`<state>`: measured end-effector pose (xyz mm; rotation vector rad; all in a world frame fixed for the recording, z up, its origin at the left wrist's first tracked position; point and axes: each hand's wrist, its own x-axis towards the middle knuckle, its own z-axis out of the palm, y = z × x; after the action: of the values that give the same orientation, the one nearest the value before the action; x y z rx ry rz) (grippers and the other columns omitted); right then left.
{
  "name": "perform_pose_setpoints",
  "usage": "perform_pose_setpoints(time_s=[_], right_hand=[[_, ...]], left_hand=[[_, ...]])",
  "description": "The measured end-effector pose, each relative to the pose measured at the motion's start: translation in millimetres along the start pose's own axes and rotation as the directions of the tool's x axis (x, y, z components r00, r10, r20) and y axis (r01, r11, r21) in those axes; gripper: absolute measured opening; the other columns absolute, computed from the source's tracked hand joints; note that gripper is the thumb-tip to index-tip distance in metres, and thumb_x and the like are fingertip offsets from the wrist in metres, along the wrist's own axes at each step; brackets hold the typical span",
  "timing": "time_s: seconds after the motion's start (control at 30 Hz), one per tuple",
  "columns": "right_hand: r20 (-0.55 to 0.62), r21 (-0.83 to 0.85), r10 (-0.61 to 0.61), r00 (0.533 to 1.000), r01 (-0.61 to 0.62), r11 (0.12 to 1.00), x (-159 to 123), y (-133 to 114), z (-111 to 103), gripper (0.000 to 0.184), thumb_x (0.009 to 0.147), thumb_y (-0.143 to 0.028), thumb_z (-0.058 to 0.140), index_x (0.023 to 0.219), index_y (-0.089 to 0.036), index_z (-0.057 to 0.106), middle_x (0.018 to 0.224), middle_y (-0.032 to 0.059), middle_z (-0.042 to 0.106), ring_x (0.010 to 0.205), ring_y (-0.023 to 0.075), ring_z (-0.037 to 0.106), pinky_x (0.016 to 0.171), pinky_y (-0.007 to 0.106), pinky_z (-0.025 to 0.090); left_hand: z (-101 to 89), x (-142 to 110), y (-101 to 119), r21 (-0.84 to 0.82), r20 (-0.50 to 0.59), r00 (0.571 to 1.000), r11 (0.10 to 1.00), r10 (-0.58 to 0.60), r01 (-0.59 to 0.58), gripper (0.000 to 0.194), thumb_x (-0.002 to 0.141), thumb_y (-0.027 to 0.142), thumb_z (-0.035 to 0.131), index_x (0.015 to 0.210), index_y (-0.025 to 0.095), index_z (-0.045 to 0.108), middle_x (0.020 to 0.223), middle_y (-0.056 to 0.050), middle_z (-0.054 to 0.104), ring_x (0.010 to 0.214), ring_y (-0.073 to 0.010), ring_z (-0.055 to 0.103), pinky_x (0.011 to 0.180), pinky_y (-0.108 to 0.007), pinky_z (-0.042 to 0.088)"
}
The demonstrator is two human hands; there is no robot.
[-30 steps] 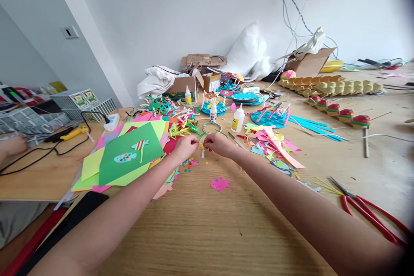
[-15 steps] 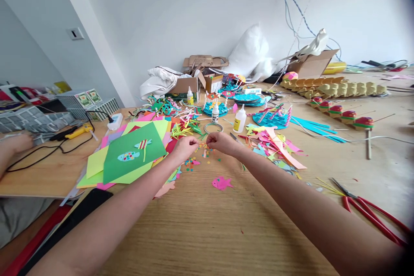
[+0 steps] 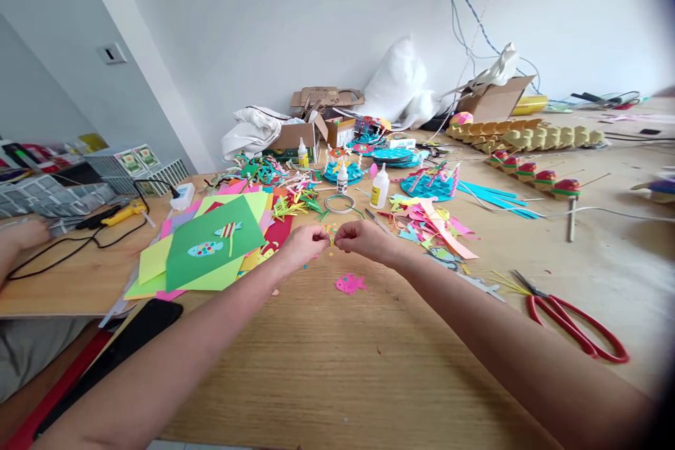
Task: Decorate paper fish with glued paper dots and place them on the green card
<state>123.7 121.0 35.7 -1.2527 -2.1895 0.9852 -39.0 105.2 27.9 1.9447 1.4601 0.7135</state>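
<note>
My left hand and my right hand almost meet over the table, fingertips pinched together. Whatever is between those fingers is too small to make out. Just beyond them, small coloured paper dots are partly hidden by the hands. A pink paper fish with a few dots on it lies flat, nearer to me. To the left, a green sheet on a stack of coloured paper carries a dotted blue fish and a striped fish. Behind my hands is a ring-shaped roll of tape.
White glue bottles stand behind the hands. Paper scraps and red-handled scissors lie to the right. Blue paper-plate crafts, egg cartons and cardboard boxes fill the back. Another person's hand is at far left.
The camera view has swung slightly right, so the table things sit further left. My two hands have come closer together, both still pinched. More of the scissors' handles shows.
</note>
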Motion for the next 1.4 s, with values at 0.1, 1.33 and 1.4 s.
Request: perform_pose_setpoints(time_s=[0.1,1.33,1.4], right_hand=[[0.005,0.040,-0.005,1.000,0.005,0.999,-5.2,4.5,2.3,0.011,0.064,-0.020,0.048,0.065,-0.015,0.057,0.053,-0.0027,0.053,0.049,0.0071,0.047,0.046,0.018,0.035],[0.058,0.019,0.055,0.997,-0.056,0.998,-35.1,2.7,1.1,0.011,0.064,-0.019,0.047,0.065,-0.014,0.057,0.057,-0.0015,0.054,0.055,0.0089,0.048,0.050,0.020,0.036],[0.061,0.038,0.079,0.995,-0.081,0.996,-37.1,3.4,2.1,0.012,0.064,-0.020,0.048,0.066,-0.014,0.058,0.058,-0.0011,0.054,0.055,0.0090,0.048,0.050,0.020,0.036]], left_hand=[[2.9,-3.3,5.2,0.015,0.021,1.000,1.000,0.014,-0.015,0.016,0.064,0.023,0.046,0.064,0.013,0.059,0.052,0.005,0.045,0.050,-0.0076,0.039,0.045,-0.017,0.028],[14.7,-17.0,15.2,0.019,0.154,0.988,0.999,0.031,-0.035,0.018,0.064,0.022,0.045,0.067,0.013,0.060,0.060,0.002,0.053,0.058,-0.0097,0.046,0.053,-0.020,0.034],[13.5,-18.4,13.9,0.032,0.165,0.986,0.999,0.028,-0.034,0.018,0.064,0.022,0.045,0.067,0.013,0.060,0.061,0.002,0.054,0.059,-0.0099,0.047,0.054,-0.020,0.035]])
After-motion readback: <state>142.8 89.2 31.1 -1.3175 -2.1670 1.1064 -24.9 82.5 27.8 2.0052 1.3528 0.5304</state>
